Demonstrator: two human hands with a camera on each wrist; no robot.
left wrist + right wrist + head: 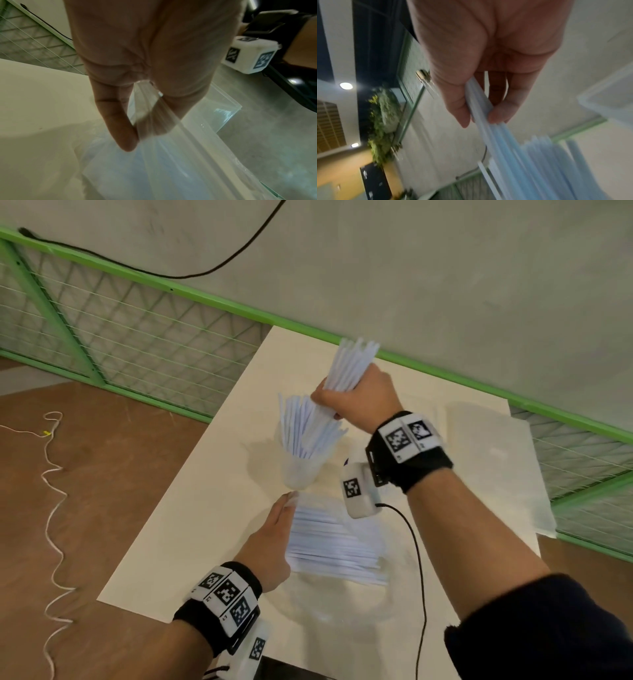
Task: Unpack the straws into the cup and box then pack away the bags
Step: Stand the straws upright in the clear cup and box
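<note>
Hands: right hand (359, 398) grips straws (349, 364); left hand (270, 546) pinches bag (154, 155).
Risk: crowded cup (298, 470) may tip, spilling straws over the bench (191, 525).

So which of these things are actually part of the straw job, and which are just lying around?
Part of the job:
- right hand gripping a bundle of straws
- cup already holding straws
- left hand pinching the clear bag of straws
- clear box
- flat plastic bag on the table

Just lying about:
- white cord on the floor
- black cable
- green mesh fence
</note>
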